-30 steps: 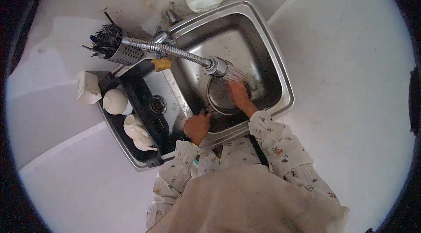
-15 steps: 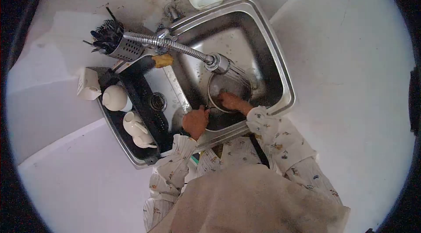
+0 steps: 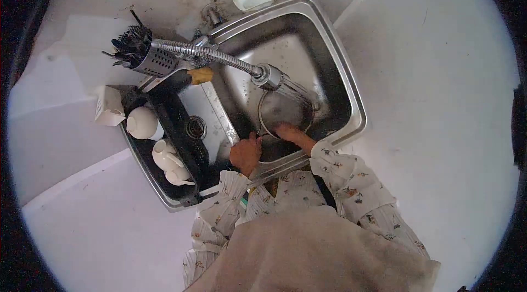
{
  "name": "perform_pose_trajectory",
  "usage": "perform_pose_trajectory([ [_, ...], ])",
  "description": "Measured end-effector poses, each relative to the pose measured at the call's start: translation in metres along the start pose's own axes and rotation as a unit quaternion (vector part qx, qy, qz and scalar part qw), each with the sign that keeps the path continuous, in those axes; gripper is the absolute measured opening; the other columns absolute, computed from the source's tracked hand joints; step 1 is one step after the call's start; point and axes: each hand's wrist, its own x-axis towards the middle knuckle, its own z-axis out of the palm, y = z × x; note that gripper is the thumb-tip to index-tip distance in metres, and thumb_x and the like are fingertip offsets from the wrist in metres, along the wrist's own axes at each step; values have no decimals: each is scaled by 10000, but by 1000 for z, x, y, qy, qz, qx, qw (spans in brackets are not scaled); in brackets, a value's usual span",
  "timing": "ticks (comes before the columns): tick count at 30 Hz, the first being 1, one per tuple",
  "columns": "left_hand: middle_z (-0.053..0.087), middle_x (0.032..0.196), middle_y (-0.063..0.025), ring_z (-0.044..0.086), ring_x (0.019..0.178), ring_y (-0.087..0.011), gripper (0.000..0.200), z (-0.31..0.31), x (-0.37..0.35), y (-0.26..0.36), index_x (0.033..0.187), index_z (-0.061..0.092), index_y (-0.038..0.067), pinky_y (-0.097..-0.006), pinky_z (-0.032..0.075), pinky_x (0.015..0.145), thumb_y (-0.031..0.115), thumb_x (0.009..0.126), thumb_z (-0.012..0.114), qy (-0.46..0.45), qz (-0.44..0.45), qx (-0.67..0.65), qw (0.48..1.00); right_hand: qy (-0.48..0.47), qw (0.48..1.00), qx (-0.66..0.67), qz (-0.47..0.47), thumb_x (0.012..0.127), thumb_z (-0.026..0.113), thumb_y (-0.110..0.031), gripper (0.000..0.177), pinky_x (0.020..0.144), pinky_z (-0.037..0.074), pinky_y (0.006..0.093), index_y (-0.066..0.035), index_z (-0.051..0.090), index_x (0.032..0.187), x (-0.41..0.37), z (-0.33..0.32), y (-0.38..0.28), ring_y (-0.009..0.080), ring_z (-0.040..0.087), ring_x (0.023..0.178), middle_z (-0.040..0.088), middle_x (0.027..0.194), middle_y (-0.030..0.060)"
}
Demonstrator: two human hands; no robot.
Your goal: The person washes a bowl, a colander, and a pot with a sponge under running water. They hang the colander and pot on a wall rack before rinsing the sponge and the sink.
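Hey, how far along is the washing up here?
Looks done: white cups sit in the rack beside the basin. In hand: the left hand grips a round metal pan under the running sprayer, the right hand inside it. Left: finishing this pan; no other unwashed dishes show.

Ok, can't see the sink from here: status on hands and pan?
Left hand gripping pan at near rim. Right hand inside pan; spray head above, water running into it. Nothing in the way.

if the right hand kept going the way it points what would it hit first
Probably the inner wall of the round metal pan that the right hand reaches into, though depth is hard to judge here.
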Motion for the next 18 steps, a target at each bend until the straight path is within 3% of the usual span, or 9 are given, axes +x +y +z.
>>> perform_pose_trajectory([
  [1, 631, 703, -138, 630, 664, -327, 360, -1, 0, -1, 993, 574, 108, -444, 496, 578, 419, 858, 452, 1, 0, 0, 1000, 146, 983, 65, -88, 791, 447, -119, 271, 814, 448, 433, -5, 623, 963, -1, -14, -16, 335, 577, 912, 602, 976, 194],
  [4, 634, 704, -133, 633, 669, -319, 369, 2, 1, -8, 992, 575, 106, -453, 494, 569, 425, 857, 451, 22, 38, 12, 999, 30, 985, 171, 8, 794, 445, -101, 243, 812, 453, 425, -16, 628, 928, -59, -140, -110, 342, 575, 919, 605, 962, 181],
  [5, 634, 702, -133, 635, 671, -317, 362, 7, 5, -11, 981, 576, 105, -454, 495, 566, 422, 857, 452, 16, 48, 16, 999, 31, 985, 170, 8, 794, 445, -101, 243, 812, 453, 425, -16, 628, 928, -67, -157, -113, 342, 575, 919, 605, 962, 181],
  [7, 634, 699, -134, 636, 672, -314, 356, 11, 8, -15, 969, 577, 104, -455, 495, 563, 418, 858, 454, 14, 63, 20, 998, -60, 989, -120, 68, 784, 467, -108, 217, 828, 444, 421, -17, 622, 906, -81, -189, -108, 364, 570, 915, 604, 955, 178],
  [8, 628, 705, -160, 627, 664, -336, 365, 11, 8, -16, 973, 574, 106, -471, 491, 567, 424, 864, 433, 20, 72, 2, 997, -59, 989, -121, 67, 784, 467, -108, 217, 828, 444, 421, -17, 622, 906, -81, -185, -88, 364, 570, 915, 604, 955, 178],
  [10, 623, 711, -186, 618, 655, -357, 375, 11, 6, -16, 977, 571, 108, -487, 487, 571, 430, 869, 413, 25, 79, -15, 996, 189, 977, -99, 28, 782, 491, -155, 220, 849, 423, 446, 2, 620, 864, -80, -178, -66, 379, 556, 940, 595, 957, 200],
  [13, 632, 691, -139, 634, 669, -328, 328, 4, 8, -11, 971, 582, 111, -462, 498, 554, 398, 854, 474, 34, 53, 2, 998, 276, 948, -152, 41, 789, 503, -212, 269, 868, 403, 467, 17, 629, 848, -85, -159, -66, 362, 546, 975, 593, 982, 201],
  [14, 633, 705, -142, 633, 674, -333, 326, 3, 6, -11, 970, 580, 110, -465, 498, 551, 395, 857, 470, 47, 59, 9, 997, 274, 949, -151, 42, 789, 503, -212, 269, 868, 403, 467, 17, 629, 848, -88, -154, -68, 362, 546, 975, 593, 982, 201],
  [18, 635, 734, -148, 634, 692, -337, 325, -8, 7, -7, 979, 575, 107, -463, 501, 563, 388, 861, 464, 39, 59, 27, 997, 78, 995, 56, 33, 806, 492, -234, 299, 871, 405, 462, 14, 632, 898, -86, -148, -96, 331, 530, 1018, 585, 1025, 206],
])
